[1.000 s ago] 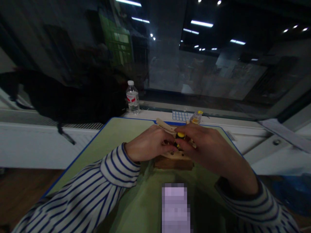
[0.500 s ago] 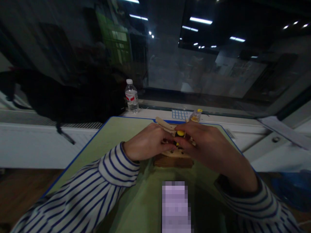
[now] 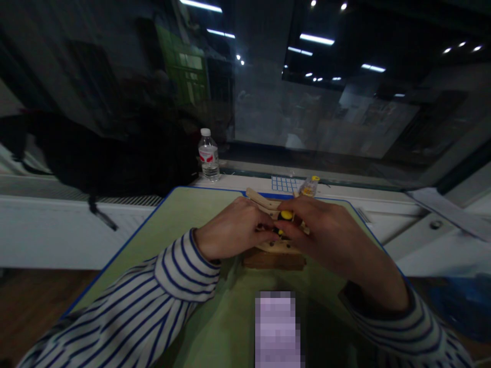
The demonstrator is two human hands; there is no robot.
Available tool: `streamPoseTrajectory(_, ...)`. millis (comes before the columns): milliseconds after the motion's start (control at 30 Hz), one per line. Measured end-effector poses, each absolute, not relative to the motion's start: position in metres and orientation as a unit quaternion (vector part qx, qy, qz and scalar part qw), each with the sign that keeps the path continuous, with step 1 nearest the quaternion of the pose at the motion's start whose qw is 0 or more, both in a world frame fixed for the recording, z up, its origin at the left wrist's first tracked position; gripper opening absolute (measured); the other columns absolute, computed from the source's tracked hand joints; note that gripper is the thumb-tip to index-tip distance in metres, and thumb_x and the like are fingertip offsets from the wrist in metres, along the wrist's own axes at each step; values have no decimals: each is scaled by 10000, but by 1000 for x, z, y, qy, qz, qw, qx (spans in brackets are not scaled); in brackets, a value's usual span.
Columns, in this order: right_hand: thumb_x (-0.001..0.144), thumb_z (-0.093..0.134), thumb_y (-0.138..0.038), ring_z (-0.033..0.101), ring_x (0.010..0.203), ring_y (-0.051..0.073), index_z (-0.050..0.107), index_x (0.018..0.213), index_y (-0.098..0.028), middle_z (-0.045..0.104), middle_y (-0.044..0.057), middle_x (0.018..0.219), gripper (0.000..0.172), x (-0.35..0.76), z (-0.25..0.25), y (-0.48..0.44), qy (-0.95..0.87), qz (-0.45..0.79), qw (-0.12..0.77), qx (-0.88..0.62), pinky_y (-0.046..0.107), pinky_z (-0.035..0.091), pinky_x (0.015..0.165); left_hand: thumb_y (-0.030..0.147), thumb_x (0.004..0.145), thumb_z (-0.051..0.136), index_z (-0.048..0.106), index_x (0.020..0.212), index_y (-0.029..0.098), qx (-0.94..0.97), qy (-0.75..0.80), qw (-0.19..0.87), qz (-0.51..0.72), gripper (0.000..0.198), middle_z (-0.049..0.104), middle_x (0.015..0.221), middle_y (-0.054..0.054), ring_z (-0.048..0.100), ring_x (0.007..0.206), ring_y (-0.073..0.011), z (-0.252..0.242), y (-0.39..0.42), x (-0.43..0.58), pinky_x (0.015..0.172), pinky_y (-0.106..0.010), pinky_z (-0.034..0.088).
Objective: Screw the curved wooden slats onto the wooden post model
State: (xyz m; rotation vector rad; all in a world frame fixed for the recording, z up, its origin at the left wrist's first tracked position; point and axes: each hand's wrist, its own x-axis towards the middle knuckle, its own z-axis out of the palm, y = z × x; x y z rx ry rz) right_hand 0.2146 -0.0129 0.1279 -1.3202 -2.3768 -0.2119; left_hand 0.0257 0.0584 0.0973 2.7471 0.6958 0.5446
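Observation:
A light wooden assembly with holes (image 3: 282, 247) rests on a brown wooden block (image 3: 274, 261) toward the far side of the table. My right hand (image 3: 333, 232) reaches over it from the right, thumb and fingers pinching a small black-and-yellow round part (image 3: 286, 215). From the left, my left hand (image 3: 232, 230) is closed at the assembly's middle, its fingertips close to the right thumb. What those left fingers grip is hidden. A pale wooden strip (image 3: 260, 198) slants up behind my left hand.
A phone with a blurred screen (image 3: 276, 327) lies on the green blue-edged table (image 3: 192, 209) nearest me. On the sill stand a water bottle (image 3: 209, 156) and a bag with a yellow top (image 3: 309, 186). A black backpack (image 3: 115, 158) sits left; papers (image 3: 448, 209) lie right.
The whole view has shifted slightly, so things appear a little lower. Both hands keep nearly the same pose at the wooden assembly.

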Motion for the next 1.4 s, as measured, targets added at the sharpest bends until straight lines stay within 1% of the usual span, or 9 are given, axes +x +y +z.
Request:
streamPoseTrajectory(233, 918, 563, -350, 658, 780, 219, 615, 1035, -200, 699, 36, 933, 197, 214, 127, -13, -843, -107, 198, -489, 317, 432, 630, 324, 880, 631, 738, 883, 203, 947, 246, 115, 173, 161, 739, 930, -31, 658, 934, -195, 101, 53, 27, 903, -330, 432)
streamPoseTrajectory(467, 926, 545, -365, 646, 794, 217, 600, 1020, -193, 685, 36, 939, 203, 214, 126, -12, -844, -94, 201, -489, 320, 417, 649, 379, 874, 638, 733, 846, 193, 948, 241, 102, 181, 211, 734, 936, -42, 654, 953, -204, 99, 55, 28, 918, -346, 434)
streamPoseTrajectory(633, 930, 530, -386, 626, 751, 208, 592, 987, -193, 672, 36, 888, 210, 213, 126, -12, -842, -111, 193, -491, 314, 386, 621, 365, 860, 660, 726, 879, 204, 948, 236, 91, 191, 175, 731, 971, -28, 653, 956, -201, 96, 56, 28, 931, -363, 422)
streamPoseTrajectory(800, 927, 535, -382, 620, 728, 203, 591, 993, -189, 666, 34, 880, 211, 213, 125, -12, -841, -110, 197, -492, 316, 380, 614, 350, 876, 642, 721, 858, 208, 951, 220, 87, 199, 163, 726, 919, -14, 654, 877, -176, 97, 55, 28, 859, -327, 444)
streamPoseTrajectory(933, 932, 525, -383, 635, 761, 203, 608, 1025, -192, 680, 28, 907, 228, 212, 128, -14, -842, -91, 197, -494, 316, 404, 635, 337, 875, 643, 716, 841, 188, 951, 226, 79, 195, 169, 725, 949, -33, 650, 922, -191, 96, 56, 28, 869, -330, 446)
streamPoseTrajectory(1067, 928, 536, -394, 657, 789, 194, 600, 1173, -200, 712, 29, 984, 319, 213, 132, -17, -844, -76, 214, -486, 308, 433, 652, 346, 893, 617, 724, 875, 180, 951, 231, 76, 189, 198, 726, 963, -54, 645, 974, -201, 96, 56, 27, 905, -335, 443)
streamPoseTrajectory(1167, 927, 539, -356, 662, 774, 183, 588, 1224, -197, 724, 31, 1016, 341, 214, 133, -19, -848, -77, 223, -474, 308, 452, 656, 365, 901, 601, 725, 844, 172, 952, 233, 74, 185, 236, 729, 904, -57, 653, 936, -198, 97, 55, 27, 899, -333, 446)
streamPoseTrajectory(1300, 932, 510, -283, 676, 879, 194, 564, 1274, -190, 706, 45, 1140, 359, 215, 132, -18, -856, -67, 218, -463, 327, 493, 735, 358, 903, 600, 724, 859, 168, 954, 225, 80, 182, 231, 725, 895, -55, 654, 932, -198, 98, 55, 27, 893, -329, 447)
streamPoseTrajectory(1400, 928, 497, -246, 680, 941, 203, 570, 1273, -180, 699, 56, 1174, 359, 215, 131, -18, -860, -62, 218, -458, 333, 511, 773, 359, 900, 604, 723, 855, 167, 954, 223, 78, 183, 230, 722, 878, -56, 654, 910, -197, 97, 56, 27, 887, -332, 444)
